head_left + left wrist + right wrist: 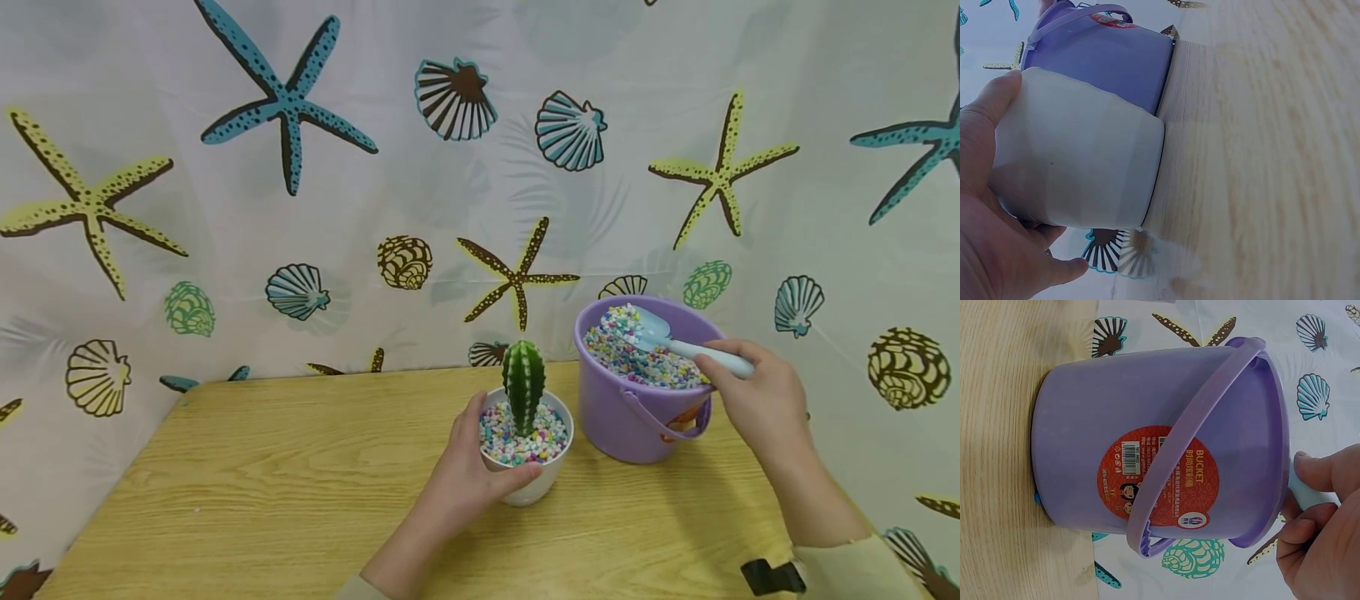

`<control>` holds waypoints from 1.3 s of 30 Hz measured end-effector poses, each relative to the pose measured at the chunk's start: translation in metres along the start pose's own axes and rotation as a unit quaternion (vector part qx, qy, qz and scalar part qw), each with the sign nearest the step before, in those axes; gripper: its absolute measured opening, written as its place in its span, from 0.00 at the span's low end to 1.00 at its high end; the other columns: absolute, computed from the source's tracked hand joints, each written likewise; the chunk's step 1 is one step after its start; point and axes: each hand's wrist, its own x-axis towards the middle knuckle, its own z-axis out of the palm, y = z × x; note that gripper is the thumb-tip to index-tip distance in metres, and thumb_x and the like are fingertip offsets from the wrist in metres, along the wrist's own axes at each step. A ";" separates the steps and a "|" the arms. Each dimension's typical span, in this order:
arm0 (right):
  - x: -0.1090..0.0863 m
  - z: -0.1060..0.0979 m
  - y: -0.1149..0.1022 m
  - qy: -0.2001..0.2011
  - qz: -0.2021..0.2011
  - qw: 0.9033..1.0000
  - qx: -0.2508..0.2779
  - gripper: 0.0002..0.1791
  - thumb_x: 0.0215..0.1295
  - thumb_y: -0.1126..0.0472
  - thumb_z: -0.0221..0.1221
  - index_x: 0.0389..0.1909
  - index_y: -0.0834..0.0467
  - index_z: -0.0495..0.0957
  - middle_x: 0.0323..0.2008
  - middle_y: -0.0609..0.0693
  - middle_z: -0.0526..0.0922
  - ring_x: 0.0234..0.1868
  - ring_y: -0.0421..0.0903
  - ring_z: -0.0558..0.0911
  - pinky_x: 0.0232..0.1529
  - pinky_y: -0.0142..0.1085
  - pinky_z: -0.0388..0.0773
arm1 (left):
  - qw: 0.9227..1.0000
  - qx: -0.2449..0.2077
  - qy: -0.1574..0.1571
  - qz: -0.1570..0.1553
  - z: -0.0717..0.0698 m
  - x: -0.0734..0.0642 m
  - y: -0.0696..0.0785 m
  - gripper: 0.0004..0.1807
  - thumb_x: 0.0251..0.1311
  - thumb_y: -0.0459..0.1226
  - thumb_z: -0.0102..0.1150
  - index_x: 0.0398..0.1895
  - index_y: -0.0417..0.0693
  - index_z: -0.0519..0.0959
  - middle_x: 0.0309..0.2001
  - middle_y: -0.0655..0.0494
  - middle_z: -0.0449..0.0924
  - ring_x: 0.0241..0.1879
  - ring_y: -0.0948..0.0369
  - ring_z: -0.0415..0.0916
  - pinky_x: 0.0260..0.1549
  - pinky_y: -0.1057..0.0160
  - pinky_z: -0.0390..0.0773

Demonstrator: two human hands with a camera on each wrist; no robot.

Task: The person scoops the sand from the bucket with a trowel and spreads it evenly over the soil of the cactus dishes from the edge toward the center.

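My left hand (468,467) grips the white pot (536,487) by its rim and side, thumb at the front. A green ribbed cactus (523,387) stands upright in it, ringed by multicoloured pebbles (498,437). In the left wrist view the pot (1079,150) stands on the table. With curled fingers, my right hand (761,400) holds a light blue scoop (716,357) by the handle. Its blade, heaped with pebbles (621,321), is over the purple bucket (626,425), inside the rim. More pebbles (645,362) fill the bucket below it.
The bucket's carrying handle (1194,406) hangs down over a red label (1204,481). Pot and bucket stand side by side on a wooden table (285,475). Behind the table hangs a white cloth (360,208) printed with starfish and shells. A black strap (772,577) shows near the right sleeve.
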 end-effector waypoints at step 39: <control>-0.032 -0.013 -0.011 -0.015 -0.034 0.999 -0.006 0.30 0.78 0.35 0.65 0.64 0.55 0.86 0.63 0.58 0.83 0.29 0.48 0.69 0.22 0.38 0.68 | 1.000 0.014 0.002 0.002 0.000 -0.002 -0.001 0.71 0.54 0.59 0.86 0.91 0.49 0.49 0.81 0.37 0.60 0.77 0.39 0.67 0.74 0.34 0.69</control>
